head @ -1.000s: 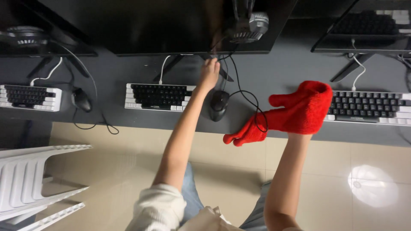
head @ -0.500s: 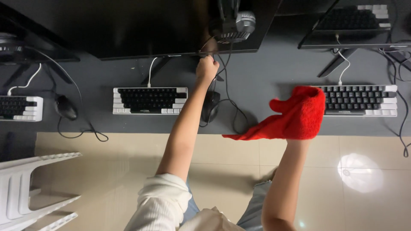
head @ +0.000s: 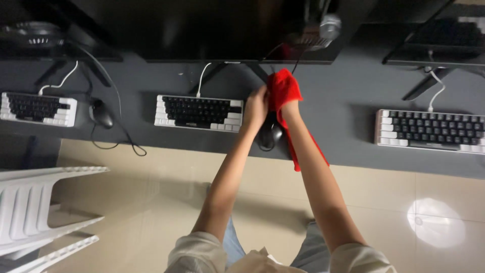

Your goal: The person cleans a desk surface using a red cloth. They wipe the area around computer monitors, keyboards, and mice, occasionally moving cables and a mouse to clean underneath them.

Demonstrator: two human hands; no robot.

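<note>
A red cloth (head: 283, 91) was gripped in the closed right hand (head: 290, 107) at twelve o'clock, under the monitor (head: 212, 30). The left hand (head: 256, 107) was curled beside it, above the mouse (head: 270, 135). Wiping appeared barely begun; the desk (head: 343, 101) remained.

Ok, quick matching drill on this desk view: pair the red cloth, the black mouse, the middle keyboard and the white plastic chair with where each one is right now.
Things:
1. red cloth
2. black mouse
3. middle keyboard
4. white plastic chair

Places:
A. on the floor at the lower left
B. on the desk just below the left hand
C. bunched in the right hand, hanging past the desk edge
D. on the desk, left of both hands

Pairs: 1-C, 2-B, 3-D, 4-A
</note>
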